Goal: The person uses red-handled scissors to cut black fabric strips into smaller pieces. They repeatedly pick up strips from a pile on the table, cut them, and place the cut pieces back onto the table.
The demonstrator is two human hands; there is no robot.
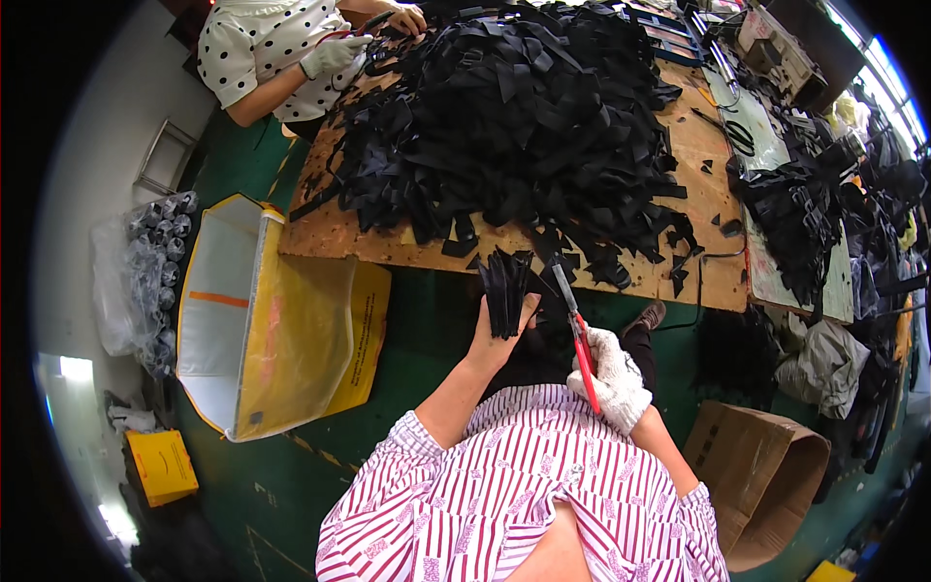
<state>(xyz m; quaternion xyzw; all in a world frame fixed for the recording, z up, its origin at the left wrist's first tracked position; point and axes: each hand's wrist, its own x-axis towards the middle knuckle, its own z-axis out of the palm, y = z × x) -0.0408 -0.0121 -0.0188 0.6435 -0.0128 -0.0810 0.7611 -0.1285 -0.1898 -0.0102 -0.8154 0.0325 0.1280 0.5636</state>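
Note:
My bare left hand (486, 347) is closed around a bundle of black webbing strips (505, 291), their ends fanned upward just in front of the table edge. Beside it, my right hand (617, 373) wears a white knitted glove and grips red-handled scissors (584, 351). The narrow grey blades point up and away, to the right of the bundle and apart from it. Beyond both hands, a large heap of black strips (514, 126) covers much of the wooden table (398, 249).
Left of me stands a yellow bin (301, 330) with a white inside. An open cardboard box (742, 466) is on the floor at right. Across the table's far left, a co-worker's gloved hand (335, 56) holds a tool. Black scissors (739, 138) lie on the right.

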